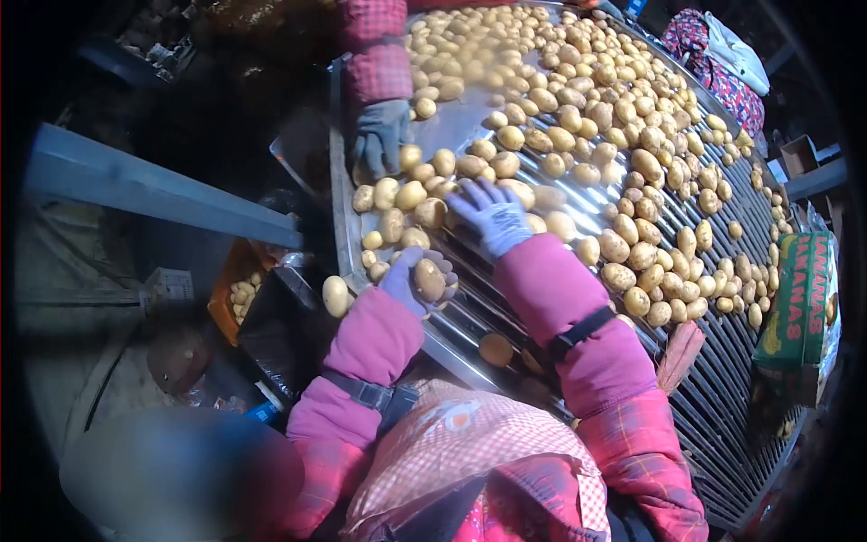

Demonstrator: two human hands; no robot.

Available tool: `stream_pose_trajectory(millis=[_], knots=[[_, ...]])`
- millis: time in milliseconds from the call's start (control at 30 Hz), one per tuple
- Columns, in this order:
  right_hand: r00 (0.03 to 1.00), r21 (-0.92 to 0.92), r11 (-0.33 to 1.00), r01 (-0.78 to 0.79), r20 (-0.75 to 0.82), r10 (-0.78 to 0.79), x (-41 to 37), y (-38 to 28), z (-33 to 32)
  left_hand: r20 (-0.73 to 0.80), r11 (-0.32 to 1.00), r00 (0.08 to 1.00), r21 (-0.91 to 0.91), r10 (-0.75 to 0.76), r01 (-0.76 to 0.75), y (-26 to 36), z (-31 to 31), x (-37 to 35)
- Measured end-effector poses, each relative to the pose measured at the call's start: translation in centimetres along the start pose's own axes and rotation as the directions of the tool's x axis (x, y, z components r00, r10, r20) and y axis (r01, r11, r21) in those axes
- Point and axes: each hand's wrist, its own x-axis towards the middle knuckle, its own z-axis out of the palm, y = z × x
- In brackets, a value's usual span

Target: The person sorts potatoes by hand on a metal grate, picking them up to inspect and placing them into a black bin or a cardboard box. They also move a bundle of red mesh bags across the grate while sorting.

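Low at the near left corner of the metal sorting table, my left hand [399, 284], in a pale purple glove, has its fingers curled round a brownish potato [428, 281]. My right hand [497, 217], gloved alike, reaches over the slatted surface with fingers spread. Its fingertips are close to a row of potatoes [471, 166], and nothing shows in its grip. More potatoes [391, 224] lie just beyond my left hand. One pale potato [336, 296] is at the table's left edge.
Across the slatted table [713, 406] many potatoes are spread. A co-worker's grey-gloved hand [383, 135] rests at the left rim. A green banana box [799, 303] stands on the right. An orange crate [222, 305] with potatoes is below left, near a metal beam [163, 185].
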Motion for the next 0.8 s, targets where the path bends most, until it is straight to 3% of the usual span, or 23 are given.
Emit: stream_pose_trajectory(millis=[67,133,200,233,267,333,400,433,467,500,533,567,600,633,667,700,733,800], knots=[[0.989,-0.02,0.996,-0.089,-0.119,0.086,-0.5,1.6,-2.6,0.035,0.995,0.999,0.093,0.037,-0.04,0.0,0.3,-1.0],[0.957,0.051,0.989,-0.139,-0.249,0.148,-2.8,5.6,-5.0,0.063,0.998,0.998,0.064,0.026,-0.03,0.2,1.2,-1.7],[0.924,-0.257,0.909,-0.329,-0.287,0.253,-8.1,9.7,-7.7,0.11,0.989,0.992,0.127,0.067,-0.081,-0.2,0.8,-1.7],[0.89,-0.278,0.86,-0.428,-0.297,0.347,-11.3,12.2,-8.7,0.1,0.983,0.992,0.158,0.081,-0.096,0.0,1.7,-2.6],[0.84,-0.3,0.794,-0.529,-0.315,0.441,-14.6,14.3,-9.7,0.115,0.984,0.991,0.16,0.064,-0.082,0.0,1.5,-2.4],[0.697,-0.476,0.52,-0.71,-0.369,0.614,-22.3,17.7,-10.9,0.164,0.984,0.986,0.17,0.03,-0.058,-0.2,1.0,-1.6],[0.445,-0.376,0.318,-0.87,-0.322,0.836,-27.3,18.4,-11.9,0.247,0.984,0.969,0.174,-0.017,-0.027,-0.3,0.8,-1.5],[0.498,-0.326,0.387,-0.863,-0.414,0.762,-28.0,17.9,-11.3,0.287,0.987,0.958,0.158,-0.018,-0.029,-0.1,0.9,-1.6],[0.469,-0.401,0.303,-0.864,-0.424,0.775,-28.2,17.4,-10.2,0.299,0.985,0.954,0.171,-0.033,-0.02,-0.1,1.5,-1.7],[0.543,-0.191,0.518,-0.834,-0.452,0.708,-27.5,17.0,-9.5,0.217,0.984,0.975,0.176,-0.049,0.01,0.0,2.1,-2.0],[0.452,-0.253,0.38,-0.89,-0.369,0.812,-24.7,14.3,-10.1,0.135,0.982,0.989,0.183,-0.067,0.042,0.0,2.6,-2.1],[0.479,-0.257,0.406,-0.877,-0.414,0.774,-23.1,13.2,-9.8,0.145,0.986,0.987,0.161,-0.069,0.046,-0.3,2.0,-1.6],[0.463,-0.2,0.419,-0.886,-0.315,0.828,-21.6,12.2,-10.0,0.169,0.975,0.982,0.218,-0.083,0.045,-0.3,1.3,-0.7],[0.603,-0.221,0.562,-0.797,-0.358,0.713,-20.6,11.4,-9.4,0.256,0.967,0.963,0.253,-0.088,0.021,-0.2,1.2,-0.9],[0.622,-0.186,0.603,-0.776,-0.39,0.679,-18.8,9.3,-9.3,0.34,0.96,0.936,0.28,-0.092,-0.007,-0.1,1.1,-1.3],[0.648,-0.052,0.696,-0.716,-0.42,0.635,-17.5,8.9,-8.1,0.317,0.958,0.944,0.287,-0.09,-0.005,-0.1,1.5,-1.8],[0.693,-0.008,0.729,-0.684,-0.32,0.646,-16.0,8.0,-8.0,0.297,0.954,0.95,0.299,-0.093,0.0,-0.1,1.9,-1.9],[0.701,-0.181,0.683,-0.708,-0.3,0.647,-13.8,5.1,-6.8,0.358,0.957,0.923,0.288,-0.138,0.031,-0.1,0.7,0.0]])
